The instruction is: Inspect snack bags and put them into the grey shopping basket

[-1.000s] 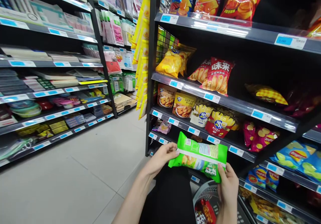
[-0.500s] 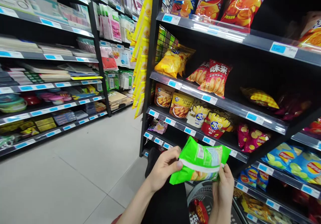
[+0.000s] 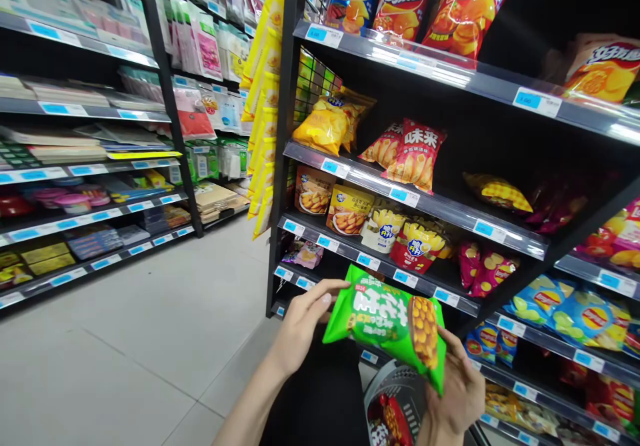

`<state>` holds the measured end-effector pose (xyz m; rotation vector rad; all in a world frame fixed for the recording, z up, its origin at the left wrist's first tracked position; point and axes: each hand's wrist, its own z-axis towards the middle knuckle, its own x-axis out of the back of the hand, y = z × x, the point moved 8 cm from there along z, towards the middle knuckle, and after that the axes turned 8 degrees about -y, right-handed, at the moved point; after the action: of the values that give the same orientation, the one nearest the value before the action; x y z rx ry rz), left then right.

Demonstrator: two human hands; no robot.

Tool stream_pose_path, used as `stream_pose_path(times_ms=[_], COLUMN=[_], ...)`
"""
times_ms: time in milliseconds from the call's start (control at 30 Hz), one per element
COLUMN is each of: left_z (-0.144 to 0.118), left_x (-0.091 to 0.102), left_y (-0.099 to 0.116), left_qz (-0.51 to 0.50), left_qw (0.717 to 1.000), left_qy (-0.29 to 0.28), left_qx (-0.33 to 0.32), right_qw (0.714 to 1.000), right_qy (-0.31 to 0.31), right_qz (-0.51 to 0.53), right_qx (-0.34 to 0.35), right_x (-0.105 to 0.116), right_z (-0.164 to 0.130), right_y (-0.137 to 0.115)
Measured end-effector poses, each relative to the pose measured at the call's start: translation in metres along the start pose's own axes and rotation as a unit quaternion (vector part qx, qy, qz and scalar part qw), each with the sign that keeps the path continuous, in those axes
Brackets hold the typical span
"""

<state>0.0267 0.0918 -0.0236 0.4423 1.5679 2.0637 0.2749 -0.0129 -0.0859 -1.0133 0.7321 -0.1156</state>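
We hold a green snack bag between both hands.
Our left hand pinches its left end and our right hand grips its right end, white lettering facing us, before the snack shelves and above a grey basket containing a red packet.
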Motion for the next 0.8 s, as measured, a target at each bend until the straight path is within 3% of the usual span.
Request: stream_pose_path(times_ms=[100, 233, 333, 433, 600, 800], left_z=[0.003, 0.006, 0.008, 0.006, -0.008, -0.029], left_x=[-0.011, -0.015, -0.009, 0.003, 0.017, 0.022], left_y=[-0.008, -0.024, -0.033, -0.025, -0.003, 0.001], left_qz=[-0.181, -0.256, -0.174, -0.019, 0.090, 0.144], left_qw=[0.983, 0.964, 0.980, 0.990, 0.965, 0.929], left_qy=[-0.022, 0.033, 0.083, 0.142, 0.237, 0.327], left_qx=[0.037, 0.060, 0.046, -0.005, -0.061, -0.094], right_qw=[0.999, 0.999, 0.997, 0.996, 0.998, 0.984], right_qy=[-0.017, 0.024, 0.057, 0.057, 0.051, 0.139], right_qz=[-0.044, -0.047, -0.026, -0.016, -0.014, -0.073], right_qx=[-0.024, -0.009, 0.033, 0.061, 0.028, 0.080], right_x=[-0.008, -0.013, -0.020, -0.030, -0.029, -0.017], right_z=[0.000, -0.001, -0.003, -0.004, -0.001, -0.006], right_y=[0.002, 0.005, -0.001, -0.009, -0.002, -0.005])
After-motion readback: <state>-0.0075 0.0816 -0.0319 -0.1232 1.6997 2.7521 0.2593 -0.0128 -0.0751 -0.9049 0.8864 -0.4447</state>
